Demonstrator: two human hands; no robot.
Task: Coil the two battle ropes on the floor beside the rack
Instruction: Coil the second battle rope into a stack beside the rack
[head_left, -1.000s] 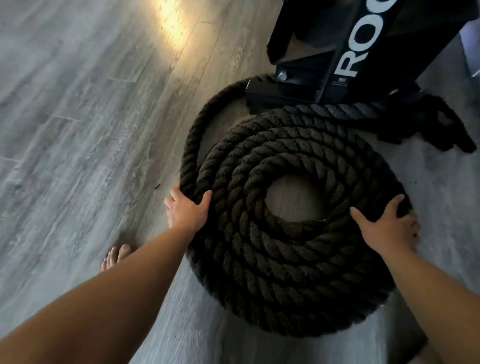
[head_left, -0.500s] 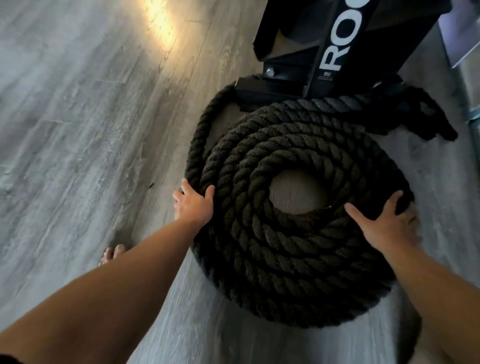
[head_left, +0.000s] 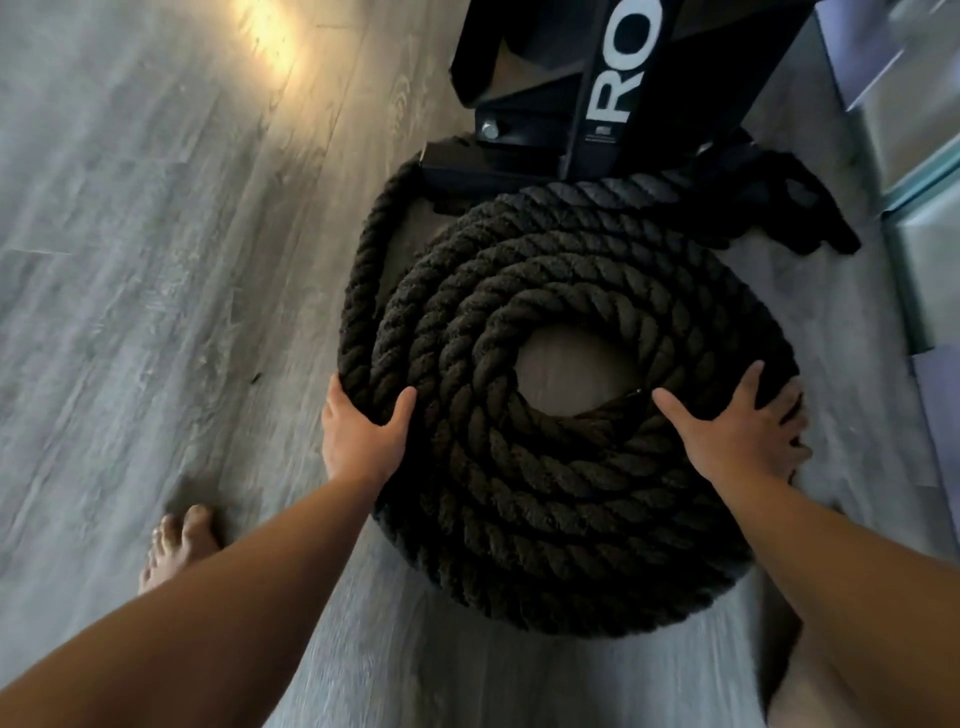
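- A bare foot (head_left: 179, 545) stands on the grey wood-plank floor (head_left: 130, 312) at lower left, well apart from the rope. A warm patch of light (head_left: 265, 36) falls on the boards at the top.
- The left hand (head_left: 363, 434) grips the left edge of the battle-rope coil (head_left: 519, 519), thumb laid over the top of the outermost turn and fingers wrapped round its outer side.
- A loose strand (head_left: 363, 260) leaves the coil just above that hand. It curves up toward the foot of the rack, lying just beside the wound turns.
- The coil lies flat on the floor in mid-frame, thick black twisted rope wound in several rings and stacked more than one layer deep. A bare disc of floor shows at its centre (whether one rope or two make up the pile cannot be told).
- The black steel rack (head_left: 545, 156) stands at top centre, its base against the far side of the coil. White letters "RO" run up its post and a bolt (head_left: 489, 129) shows on the base.
- The right hand (head_left: 743, 431) lies wide on the coil's right side, fingers spread on the top turns. The thumb points toward the centre hole and the outer fingers reach over the rim.
- A tangle of black strap (head_left: 810, 218) lies on the floor at the rack's right foot, just beyond the coil. Grey metallic panels (head_left: 924, 130) line the right edge.
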